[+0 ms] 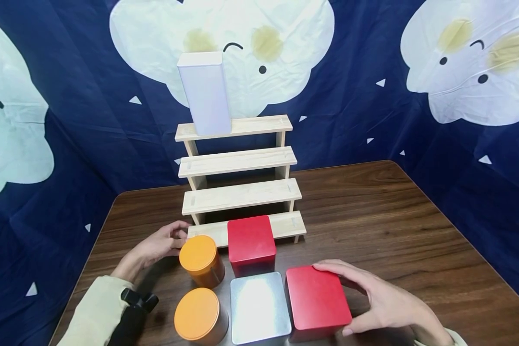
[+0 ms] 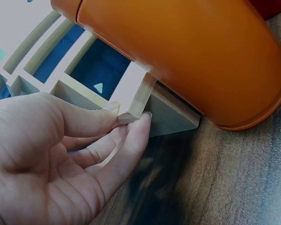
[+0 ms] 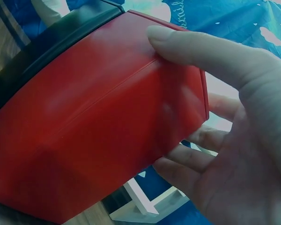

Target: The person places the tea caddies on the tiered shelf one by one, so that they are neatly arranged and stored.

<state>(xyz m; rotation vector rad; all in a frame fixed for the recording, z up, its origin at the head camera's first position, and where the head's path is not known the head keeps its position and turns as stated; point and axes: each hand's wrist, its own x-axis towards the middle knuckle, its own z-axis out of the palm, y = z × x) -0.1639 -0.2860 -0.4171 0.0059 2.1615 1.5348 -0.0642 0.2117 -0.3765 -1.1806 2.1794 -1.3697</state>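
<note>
My left hand pinches the left end of the lowest step of a wooden tiered shelf; the left wrist view shows thumb and fingers on the step's end. Beside that hand stands an orange round canister. My right hand grips a red square tin at the front right, its thumb on one side and fingers round the other, as the right wrist view shows. The tin's underside is hidden in the head view. Left of it, close by, stands a silver square tin.
A second orange canister stands at the front left. Another red tin is in front of the lowest step. A tall white box stands on the top step. Dark blue cloth with clouds hangs behind the brown table.
</note>
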